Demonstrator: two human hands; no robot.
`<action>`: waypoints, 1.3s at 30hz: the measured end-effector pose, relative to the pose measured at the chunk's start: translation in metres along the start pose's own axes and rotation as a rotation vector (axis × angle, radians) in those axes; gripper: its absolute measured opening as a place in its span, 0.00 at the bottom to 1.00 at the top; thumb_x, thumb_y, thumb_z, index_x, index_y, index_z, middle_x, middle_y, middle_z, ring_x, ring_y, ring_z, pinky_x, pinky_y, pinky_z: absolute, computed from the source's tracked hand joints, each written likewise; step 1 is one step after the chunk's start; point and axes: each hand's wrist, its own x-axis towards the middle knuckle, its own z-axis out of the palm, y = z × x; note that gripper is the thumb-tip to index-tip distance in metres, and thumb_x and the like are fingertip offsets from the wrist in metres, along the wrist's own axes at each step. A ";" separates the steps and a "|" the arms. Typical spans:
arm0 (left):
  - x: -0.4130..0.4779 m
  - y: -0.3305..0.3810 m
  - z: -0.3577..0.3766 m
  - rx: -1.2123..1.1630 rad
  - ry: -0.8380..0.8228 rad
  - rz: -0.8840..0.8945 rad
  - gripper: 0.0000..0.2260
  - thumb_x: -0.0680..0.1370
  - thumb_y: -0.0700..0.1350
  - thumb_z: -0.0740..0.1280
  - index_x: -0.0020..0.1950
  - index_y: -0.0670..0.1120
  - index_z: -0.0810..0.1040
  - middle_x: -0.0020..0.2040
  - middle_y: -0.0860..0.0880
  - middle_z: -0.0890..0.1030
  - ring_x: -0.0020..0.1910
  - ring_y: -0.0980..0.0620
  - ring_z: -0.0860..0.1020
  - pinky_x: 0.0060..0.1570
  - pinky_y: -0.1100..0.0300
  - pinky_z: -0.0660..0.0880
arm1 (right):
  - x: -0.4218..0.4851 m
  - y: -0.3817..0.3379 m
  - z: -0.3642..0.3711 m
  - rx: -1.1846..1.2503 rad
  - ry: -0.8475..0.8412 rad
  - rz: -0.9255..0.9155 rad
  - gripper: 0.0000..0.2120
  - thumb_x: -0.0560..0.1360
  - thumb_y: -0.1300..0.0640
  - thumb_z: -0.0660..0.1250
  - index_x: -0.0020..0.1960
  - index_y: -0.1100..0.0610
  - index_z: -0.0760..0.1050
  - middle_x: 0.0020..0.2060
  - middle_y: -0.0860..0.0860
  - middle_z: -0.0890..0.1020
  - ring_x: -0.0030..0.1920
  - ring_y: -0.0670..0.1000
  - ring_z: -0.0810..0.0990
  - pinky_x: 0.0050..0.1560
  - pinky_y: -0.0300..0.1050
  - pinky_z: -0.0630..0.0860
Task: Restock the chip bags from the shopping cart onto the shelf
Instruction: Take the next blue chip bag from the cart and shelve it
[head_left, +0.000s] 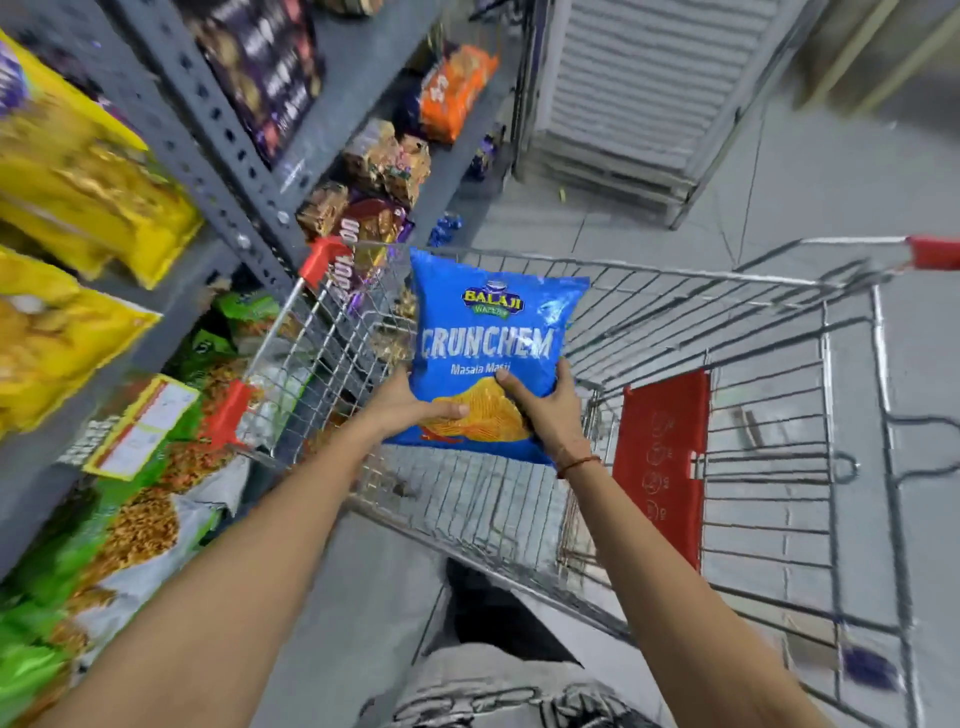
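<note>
A blue chip bag (488, 338) marked "Crunchem Masala Masti" is held upright above the wire shopping cart (769, 332). My left hand (410, 410) grips its lower left edge, thumb on the front. My right hand (545, 410) grips its lower right corner, fingers on the front. The cart basket below the bag looks bare of other bags. The grey metal shelf (208, 130) runs along the left, holding yellow chip bags (88, 192) on an upper level and green snack bags (130, 519) lower down.
A red child-seat flap (660, 462) hangs in the cart's near end. Orange and brown snack packs (457, 93) fill the far shelves. A grey slatted unit (639, 88) stands beyond the cart. My foot and trouser leg (493, 665) stand beside the cart on the tiled floor.
</note>
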 end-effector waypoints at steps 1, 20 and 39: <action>-0.013 0.010 -0.009 -0.005 0.026 0.045 0.32 0.67 0.44 0.76 0.66 0.43 0.65 0.58 0.50 0.73 0.55 0.51 0.74 0.51 0.60 0.70 | -0.005 -0.016 0.005 0.002 -0.007 -0.045 0.23 0.69 0.56 0.75 0.60 0.51 0.71 0.56 0.53 0.82 0.53 0.52 0.83 0.51 0.49 0.82; -0.346 0.130 -0.213 0.245 1.056 0.520 0.38 0.61 0.56 0.77 0.65 0.43 0.68 0.64 0.44 0.75 0.63 0.45 0.73 0.51 0.58 0.67 | -0.181 -0.318 0.188 0.292 -0.392 -0.800 0.21 0.66 0.60 0.77 0.57 0.61 0.76 0.48 0.50 0.85 0.46 0.47 0.84 0.45 0.39 0.80; -0.569 0.039 -0.329 -0.030 1.621 0.437 0.46 0.53 0.60 0.79 0.66 0.47 0.66 0.58 0.53 0.73 0.57 0.52 0.74 0.55 0.57 0.71 | -0.369 -0.398 0.407 0.216 -0.945 -0.990 0.42 0.68 0.48 0.75 0.75 0.57 0.59 0.61 0.41 0.71 0.64 0.43 0.69 0.62 0.31 0.66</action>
